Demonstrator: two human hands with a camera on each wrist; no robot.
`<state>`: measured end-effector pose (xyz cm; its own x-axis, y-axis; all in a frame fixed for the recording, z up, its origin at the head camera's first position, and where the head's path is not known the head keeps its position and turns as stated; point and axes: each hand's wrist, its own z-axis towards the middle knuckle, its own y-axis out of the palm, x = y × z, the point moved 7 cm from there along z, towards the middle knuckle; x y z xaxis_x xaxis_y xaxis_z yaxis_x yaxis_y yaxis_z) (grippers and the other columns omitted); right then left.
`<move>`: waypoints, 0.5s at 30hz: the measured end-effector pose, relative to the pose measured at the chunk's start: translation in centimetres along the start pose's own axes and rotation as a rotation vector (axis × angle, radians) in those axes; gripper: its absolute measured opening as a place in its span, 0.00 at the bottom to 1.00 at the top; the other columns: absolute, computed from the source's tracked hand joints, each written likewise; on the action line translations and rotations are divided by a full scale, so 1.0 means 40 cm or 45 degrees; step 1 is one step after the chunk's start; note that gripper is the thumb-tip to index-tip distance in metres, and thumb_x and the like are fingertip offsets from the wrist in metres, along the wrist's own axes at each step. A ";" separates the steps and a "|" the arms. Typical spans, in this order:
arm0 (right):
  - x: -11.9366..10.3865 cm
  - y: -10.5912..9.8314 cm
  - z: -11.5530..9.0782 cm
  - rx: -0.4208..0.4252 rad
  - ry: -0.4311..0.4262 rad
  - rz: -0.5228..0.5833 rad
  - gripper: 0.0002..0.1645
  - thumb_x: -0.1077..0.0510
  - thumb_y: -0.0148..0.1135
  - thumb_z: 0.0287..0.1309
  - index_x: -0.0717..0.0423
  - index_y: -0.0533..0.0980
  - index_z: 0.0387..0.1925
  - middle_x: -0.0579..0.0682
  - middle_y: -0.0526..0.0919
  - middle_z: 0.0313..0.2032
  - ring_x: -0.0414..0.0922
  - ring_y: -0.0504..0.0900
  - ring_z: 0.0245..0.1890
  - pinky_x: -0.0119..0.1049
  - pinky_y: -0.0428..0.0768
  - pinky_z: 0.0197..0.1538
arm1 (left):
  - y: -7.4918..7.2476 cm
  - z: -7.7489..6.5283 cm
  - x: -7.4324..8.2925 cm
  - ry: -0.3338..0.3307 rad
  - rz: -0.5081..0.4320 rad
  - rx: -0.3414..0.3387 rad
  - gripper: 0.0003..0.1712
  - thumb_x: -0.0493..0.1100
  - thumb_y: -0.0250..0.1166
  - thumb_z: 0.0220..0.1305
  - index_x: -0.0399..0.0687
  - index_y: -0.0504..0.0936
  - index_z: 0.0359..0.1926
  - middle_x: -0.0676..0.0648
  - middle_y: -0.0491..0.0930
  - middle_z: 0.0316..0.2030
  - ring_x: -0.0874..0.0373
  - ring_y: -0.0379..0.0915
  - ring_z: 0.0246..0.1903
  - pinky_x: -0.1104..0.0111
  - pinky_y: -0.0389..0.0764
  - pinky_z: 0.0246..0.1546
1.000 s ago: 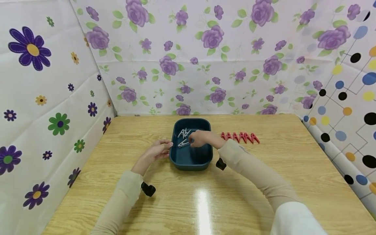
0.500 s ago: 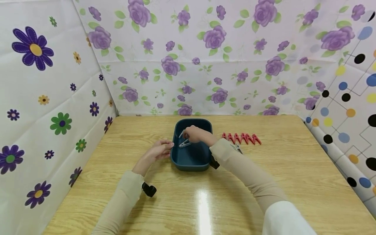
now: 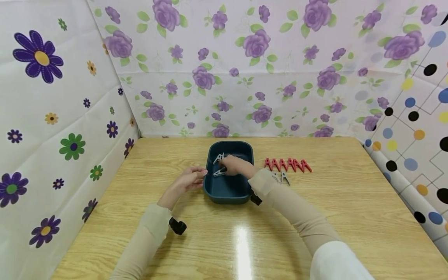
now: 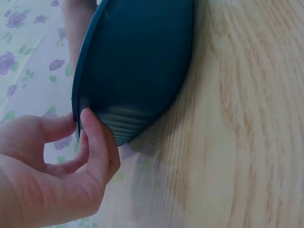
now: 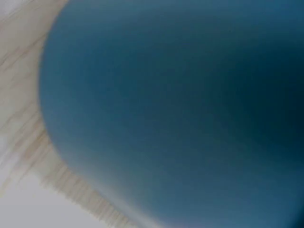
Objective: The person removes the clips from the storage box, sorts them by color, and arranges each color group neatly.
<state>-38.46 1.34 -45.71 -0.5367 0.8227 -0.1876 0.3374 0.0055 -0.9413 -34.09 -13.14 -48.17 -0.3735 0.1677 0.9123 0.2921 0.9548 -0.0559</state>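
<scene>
At far left, I see the left hand [image 3: 189, 179] pinching the left rim of a dark blue bin [image 3: 225, 189] between thumb and fingers. The bin sits on the tabletop [image 3: 357, 206]. Inside, pale clothespins [image 3: 219, 173] lie just left of the right hand [image 3: 236, 165], which reaches in from the right; I cannot tell whether its fingers grip one. Further right, red clothespins [image 3: 289, 165] form a row, grey clips [image 3: 285, 178] nearer me beside the right sleeve [image 3: 294, 208].

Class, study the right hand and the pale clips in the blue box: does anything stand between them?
Nothing visible does. The right hand is inside the blue box, past its right wall, close by the pale clips; whether it touches one is too small to tell.
</scene>
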 end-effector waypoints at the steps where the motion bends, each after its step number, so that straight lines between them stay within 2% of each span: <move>1: 0.003 0.002 -0.001 0.006 0.014 -0.003 0.17 0.60 0.62 0.63 0.54 0.77 0.53 0.53 0.80 0.47 0.47 0.78 0.48 0.41 0.78 0.52 | 0.000 0.000 0.000 0.000 0.002 -0.001 0.22 0.41 0.56 0.71 0.31 0.69 0.59 0.52 0.79 0.28 0.65 0.76 0.23 0.75 0.78 0.25; 8: 0.008 0.000 -0.017 0.038 0.072 -0.122 0.05 0.55 0.64 0.62 0.50 0.79 0.38 0.49 0.80 0.37 0.43 0.77 0.34 0.38 0.78 0.39 | 0.000 -0.001 -0.002 -0.010 -0.002 0.001 0.19 0.42 0.57 0.71 0.33 0.69 0.56 0.52 0.78 0.27 0.65 0.75 0.23 0.75 0.78 0.26; 11: 0.009 -0.004 -0.026 0.039 0.094 -0.151 0.05 0.53 0.65 0.61 0.50 0.78 0.35 0.48 0.80 0.34 0.43 0.75 0.30 0.37 0.75 0.33 | 0.000 -0.004 -0.001 -0.013 -0.013 0.005 0.16 0.42 0.58 0.71 0.37 0.71 0.53 0.53 0.78 0.27 0.65 0.75 0.23 0.75 0.78 0.27; 15: 0.016 -0.014 -0.041 0.052 0.120 -0.131 0.07 0.53 0.65 0.61 0.50 0.76 0.33 0.49 0.78 0.33 0.43 0.74 0.30 0.37 0.71 0.31 | -0.002 -0.008 -0.001 -0.013 -0.009 0.020 0.14 0.42 0.58 0.71 0.39 0.72 0.52 0.53 0.78 0.27 0.65 0.75 0.23 0.75 0.78 0.27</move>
<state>-37.73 2.80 -44.85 -0.4911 0.8688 -0.0639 0.2515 0.0712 -0.9652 -33.83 -13.29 -48.08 -0.3848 0.1632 0.9085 0.2755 0.9597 -0.0557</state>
